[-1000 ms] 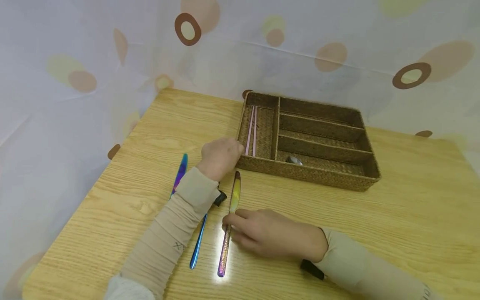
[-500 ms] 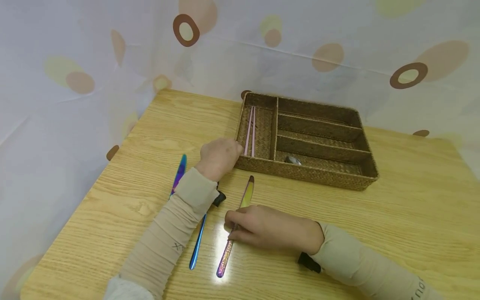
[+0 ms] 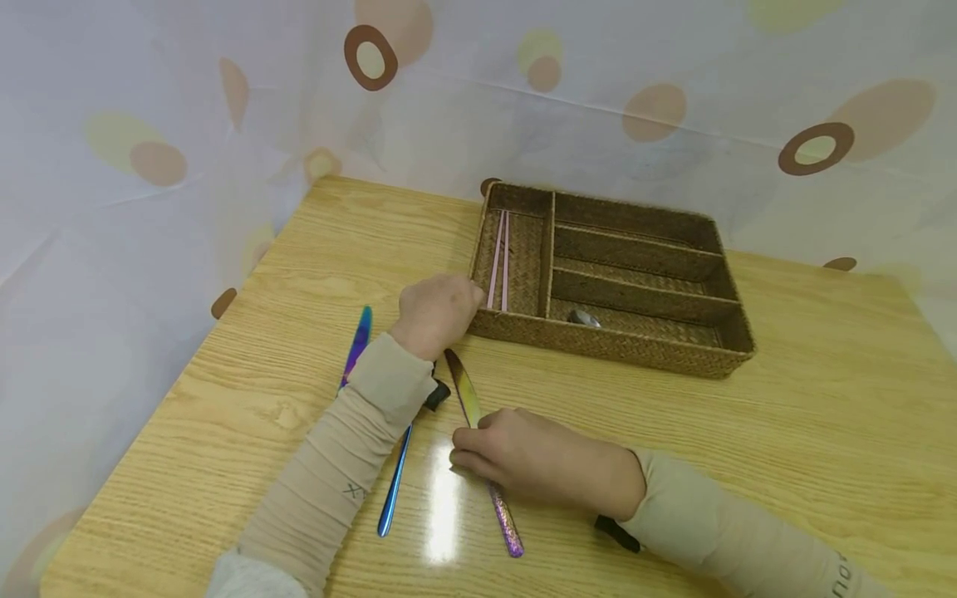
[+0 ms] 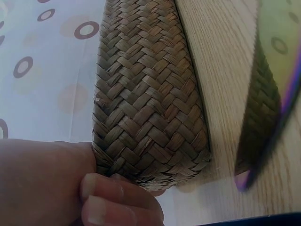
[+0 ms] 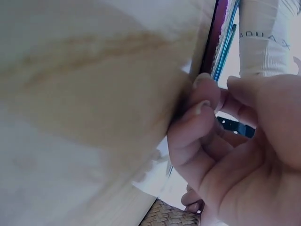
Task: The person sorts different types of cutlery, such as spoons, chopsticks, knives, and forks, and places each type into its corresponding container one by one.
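My left hand (image 3: 439,316) holds the near left corner of a woven tray (image 3: 620,349); its curled fingers (image 4: 117,202) show at that corner in the left wrist view. With my right hand (image 3: 531,457) I pinch a table knife (image 3: 504,523) around its middle. The knife has a yellowish serrated blade and a speckled purple handle, and its tip points towards the tray's near left corner. Beneath my left forearm shows the blue-purple blade (image 3: 360,340) of another knife. A blue handle (image 3: 392,498) also emerges from under that sleeve, its upper part hidden.
Two pink chopsticks (image 3: 498,262) lie in the tray's long left compartment. A spoon (image 3: 583,318) sits in the nearest of the right-hand compartments, mostly behind the front wall. The wooden table (image 3: 807,432) meets a patterned cloth (image 3: 583,75) at the back.
My right hand has turned the knife: its tip swung right, then left, and the handle end has moved right. My left hand and the tray hold still.
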The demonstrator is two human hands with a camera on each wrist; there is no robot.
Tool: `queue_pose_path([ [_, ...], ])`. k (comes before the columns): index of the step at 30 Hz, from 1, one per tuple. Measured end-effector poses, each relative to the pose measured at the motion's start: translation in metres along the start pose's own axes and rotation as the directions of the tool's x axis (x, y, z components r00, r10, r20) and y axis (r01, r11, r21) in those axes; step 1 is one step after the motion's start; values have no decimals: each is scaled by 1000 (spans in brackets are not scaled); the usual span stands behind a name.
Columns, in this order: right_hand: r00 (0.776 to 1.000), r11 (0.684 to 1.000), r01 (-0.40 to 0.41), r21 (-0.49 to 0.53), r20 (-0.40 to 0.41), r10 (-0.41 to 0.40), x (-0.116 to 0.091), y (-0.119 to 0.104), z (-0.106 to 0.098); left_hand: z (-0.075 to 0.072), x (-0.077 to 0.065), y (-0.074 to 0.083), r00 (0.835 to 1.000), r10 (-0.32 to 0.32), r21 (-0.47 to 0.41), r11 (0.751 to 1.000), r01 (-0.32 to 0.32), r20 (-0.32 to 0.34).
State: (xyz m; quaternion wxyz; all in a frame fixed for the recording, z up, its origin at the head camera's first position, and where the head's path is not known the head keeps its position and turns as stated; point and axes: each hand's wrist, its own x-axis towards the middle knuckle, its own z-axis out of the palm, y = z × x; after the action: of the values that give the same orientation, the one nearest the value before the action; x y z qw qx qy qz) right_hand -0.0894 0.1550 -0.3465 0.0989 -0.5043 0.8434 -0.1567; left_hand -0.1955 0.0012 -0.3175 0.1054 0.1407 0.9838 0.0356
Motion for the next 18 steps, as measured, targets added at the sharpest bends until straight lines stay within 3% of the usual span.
queue_pose_path([
  [8, 995, 995, -97, -38, -11, 97, -5, -10, -2, -2, 1, 0, 999, -12, -11, 1000, 13, 32],
  [14, 981, 971, -186, -148, 26, 192, -9, -18, -3, -1, 2, 0, 999, 4, 8, 1000, -4, 33],
  [18, 970, 960, -234, -156, 27, 241, -10, -20, -2, -1, 2, -1, 1000, 8, 19, 1000, -9, 29],
])
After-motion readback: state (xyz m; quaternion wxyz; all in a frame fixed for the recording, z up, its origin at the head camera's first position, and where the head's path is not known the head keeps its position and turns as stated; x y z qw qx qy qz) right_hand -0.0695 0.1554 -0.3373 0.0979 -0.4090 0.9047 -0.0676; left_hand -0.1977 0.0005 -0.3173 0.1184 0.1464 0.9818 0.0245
